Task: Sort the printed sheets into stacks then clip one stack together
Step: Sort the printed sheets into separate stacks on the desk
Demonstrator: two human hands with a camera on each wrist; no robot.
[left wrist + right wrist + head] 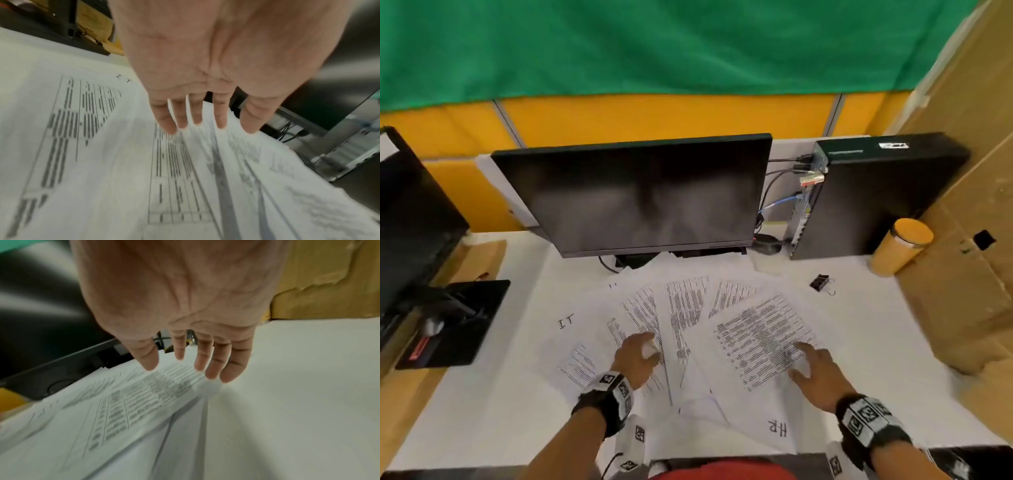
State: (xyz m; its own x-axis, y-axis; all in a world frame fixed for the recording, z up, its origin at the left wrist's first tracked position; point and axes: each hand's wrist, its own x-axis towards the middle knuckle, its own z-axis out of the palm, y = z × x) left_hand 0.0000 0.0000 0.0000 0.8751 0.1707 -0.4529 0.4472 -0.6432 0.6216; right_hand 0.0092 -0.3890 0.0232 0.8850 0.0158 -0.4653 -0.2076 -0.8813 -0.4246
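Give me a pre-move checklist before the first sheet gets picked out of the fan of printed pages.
1. Left hand free: ok, fingers spread over the printed sheets, holding nothing.
2. Right hand free: ok, open over the right-most sheet.
3. Sheets sorted: not ok, they lie fanned and overlapping.
4. Stack spots marked: ok, "IT" label at left, "HR" label near the front.
5. Binder clip available: ok, on the desk right of the sheets, untouched.
6. Which sheet belongs where: cannot tell, print too blurred.

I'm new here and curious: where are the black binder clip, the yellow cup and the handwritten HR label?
binder clip (819,282), head view, black body.
yellow cup (893,255), head view, side wall.
HR label (778,427), head view, the letters.
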